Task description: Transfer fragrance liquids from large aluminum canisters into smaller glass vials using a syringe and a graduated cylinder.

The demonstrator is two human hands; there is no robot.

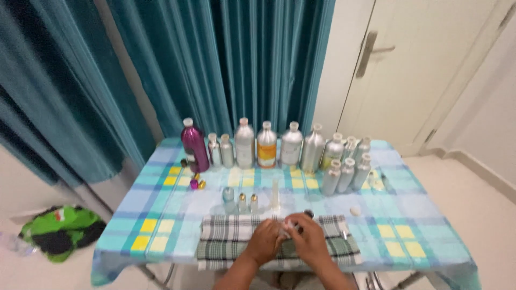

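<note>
While both hands meet over the folded checked cloth (279, 241) at the near edge of the desk (419, 231), a small pale vial (287, 225) sits pinched between them. Left hand (265, 241) curled at 9 o'clock of the vial, fingers wrapped toward it. Right hand (309, 239) at 3 o'clock, fingertips closed on the vial's top end; grip tight, though too blurred to tell whether a cap is being turned. Long axis of the vial running roughly 8 to 2 o'clock, tilted rather than upright. Both hands equally near, touching it.

At 12 o'clock, just beyond the cloth, 3 small glass bottles (242, 203) and a thin clear tube (275, 196) standing apart. Farther at 12, a row of silver metal bottles (301, 147) along the far edge, with a purple bottle (194, 146) at 11 o'clock. Open checked tablecloth at 3 o'clock, save for a small white cap (355, 211). Green bag (62, 231) on the floor at 9 o'clock, well apart.
</note>
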